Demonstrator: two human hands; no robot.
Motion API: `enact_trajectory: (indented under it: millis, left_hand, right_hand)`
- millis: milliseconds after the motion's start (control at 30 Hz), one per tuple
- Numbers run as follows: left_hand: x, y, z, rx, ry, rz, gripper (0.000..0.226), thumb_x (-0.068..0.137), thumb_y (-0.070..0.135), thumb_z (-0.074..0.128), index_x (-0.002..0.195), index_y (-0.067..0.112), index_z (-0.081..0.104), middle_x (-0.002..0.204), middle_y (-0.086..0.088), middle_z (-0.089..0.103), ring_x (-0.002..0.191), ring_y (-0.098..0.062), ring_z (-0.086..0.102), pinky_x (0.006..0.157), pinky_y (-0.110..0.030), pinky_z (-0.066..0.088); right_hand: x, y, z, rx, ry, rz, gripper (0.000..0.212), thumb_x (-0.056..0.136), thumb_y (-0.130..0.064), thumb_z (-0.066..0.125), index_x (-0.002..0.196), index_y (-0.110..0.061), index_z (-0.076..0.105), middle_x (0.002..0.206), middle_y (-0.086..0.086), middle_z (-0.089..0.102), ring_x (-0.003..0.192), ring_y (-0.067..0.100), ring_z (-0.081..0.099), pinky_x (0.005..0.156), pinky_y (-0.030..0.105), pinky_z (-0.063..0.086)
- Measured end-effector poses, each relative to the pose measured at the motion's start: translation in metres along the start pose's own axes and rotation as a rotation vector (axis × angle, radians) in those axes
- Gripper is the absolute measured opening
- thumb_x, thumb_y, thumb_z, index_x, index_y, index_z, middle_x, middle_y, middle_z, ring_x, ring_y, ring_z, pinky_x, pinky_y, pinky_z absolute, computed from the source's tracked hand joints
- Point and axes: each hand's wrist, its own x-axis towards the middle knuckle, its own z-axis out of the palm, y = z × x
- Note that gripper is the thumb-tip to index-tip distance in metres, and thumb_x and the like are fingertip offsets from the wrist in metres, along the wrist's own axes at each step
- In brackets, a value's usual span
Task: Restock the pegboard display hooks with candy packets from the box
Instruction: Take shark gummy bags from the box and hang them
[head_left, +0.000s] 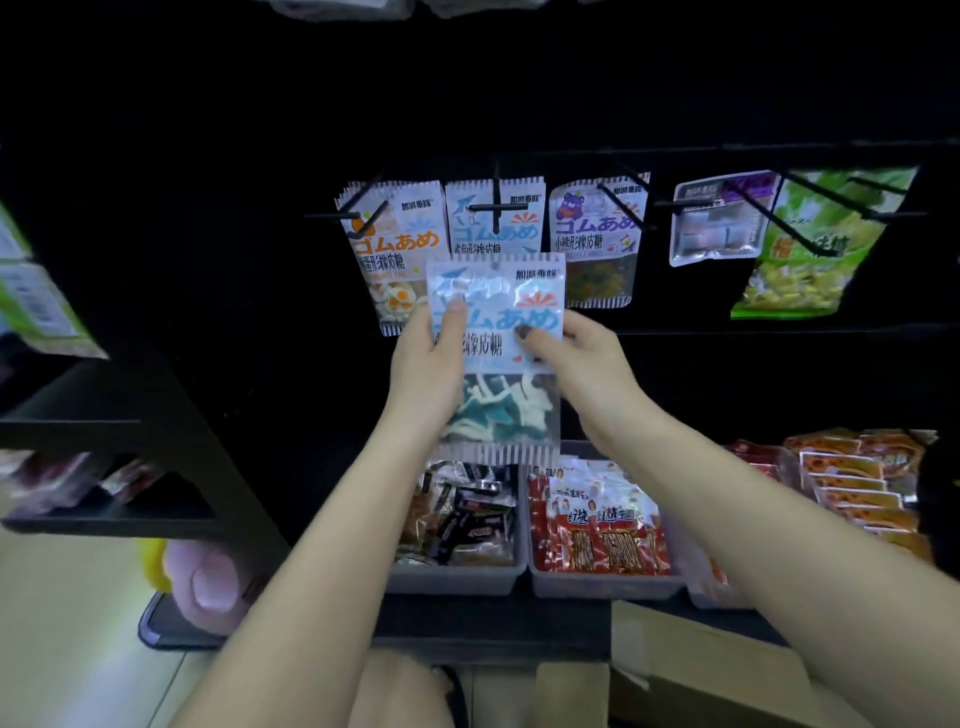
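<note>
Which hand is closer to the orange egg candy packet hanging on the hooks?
Left. The left hand sits just below the orange egg packet, overlapping its bottom edge. The right hand is further right, across the held blue packet.

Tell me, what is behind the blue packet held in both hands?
Behind the held blue packet hang the blue hook packet and the orange packet; their lower parts are covered.

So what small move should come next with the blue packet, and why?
Probably lift the blue packet and slide its top hole onto the hook. Both the left hand and right hand hold it just below the matching hung packet, not yet on the hook.
</note>
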Motion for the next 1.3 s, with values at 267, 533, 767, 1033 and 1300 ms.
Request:
enact_trajectory:
  millis: [267,533,767,1033,1300]
  left_hand:
    - [0.014,0.017,-0.001,-0.026,0.021,0.022,0.051,0.11,0.048,0.043,0.142,0.01,0.054,0.139,-0.013,0.061,0.133,-0.03,0.055,0.104,-0.041,0.048]
    - [0.026,0.022,-0.004,0.003,0.009,-0.028,0.094,0.09,0.076,0.039,0.152,0.005,0.043,0.159,-0.019,0.043,0.149,-0.036,0.041,0.12,-0.061,0.036]
    - [0.043,0.014,0.003,0.043,-0.01,-0.053,0.069,0.109,0.053,0.04,0.153,-0.001,0.039,0.161,-0.023,0.039,0.149,-0.037,0.038,0.122,-0.057,0.034]
    - [0.09,-0.003,0.02,0.21,-0.023,-0.063,0.065,0.111,0.051,0.035,0.148,-0.002,0.043,0.142,-0.022,0.056,0.128,-0.034,0.057,0.097,-0.043,0.047]
    - [0.145,-0.035,0.042,0.428,-0.089,-0.125,0.04,0.113,0.041,0.036,0.116,0.003,0.047,0.099,-0.018,0.056,0.101,-0.044,0.058,0.061,-0.041,0.031]
  right_hand:
    - [0.008,-0.015,-0.001,0.049,0.041,-0.069,0.01,0.099,-0.023,0.069,0.104,-0.019,0.077,0.103,0.005,0.078,0.09,0.02,0.07,0.071,0.035,0.054]
    - [0.019,-0.02,0.001,0.136,0.03,-0.038,0.018,0.098,-0.015,0.069,0.109,-0.002,0.074,0.108,0.019,0.076,0.096,0.035,0.074,0.085,0.048,0.061]
    - [0.034,-0.012,0.003,0.166,0.026,0.011,0.017,0.099,-0.016,0.068,0.111,-0.007,0.075,0.111,0.013,0.078,0.106,0.037,0.073,0.092,0.055,0.06]
    - [0.083,0.005,0.005,0.111,0.064,0.008,0.017,0.098,-0.02,0.069,0.108,-0.008,0.074,0.11,0.016,0.077,0.087,0.028,0.07,0.071,0.04,0.053]
    - [0.159,0.01,0.002,0.097,0.105,0.06,0.02,0.097,-0.017,0.071,0.109,-0.001,0.071,0.107,0.017,0.078,0.094,0.036,0.077,0.078,0.047,0.065]
